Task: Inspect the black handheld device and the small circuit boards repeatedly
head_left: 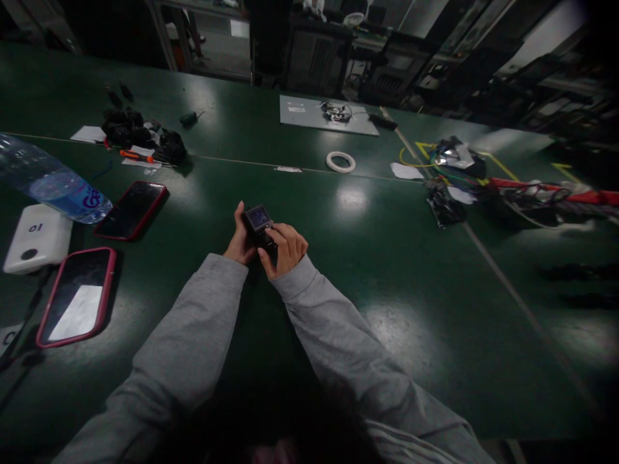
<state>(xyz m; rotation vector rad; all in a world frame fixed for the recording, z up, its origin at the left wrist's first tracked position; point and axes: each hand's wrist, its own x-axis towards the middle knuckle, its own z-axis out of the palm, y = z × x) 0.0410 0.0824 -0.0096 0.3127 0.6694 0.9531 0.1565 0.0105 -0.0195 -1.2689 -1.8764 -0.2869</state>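
A small black device with a lit screen (260,218) is held above the green table, a little left of the middle of the view. My left hand (238,241) grips its left side and underside, the thumb standing up along the edge. From the right, my right hand (286,249) holds the lower part of the device, with a fingertip on its front below the screen and the thumb at its lower edge. The fingers behind the device are hidden. Both forearms are in grey sleeves.
Left are a red-edged phone (133,209), another phone (80,296), a white box (41,238) and a water bottle (58,183). Beyond lie black parts (140,135), a white ring (340,162) and a grey board (304,118). Cables (532,190) lie right on the green table (387,258).
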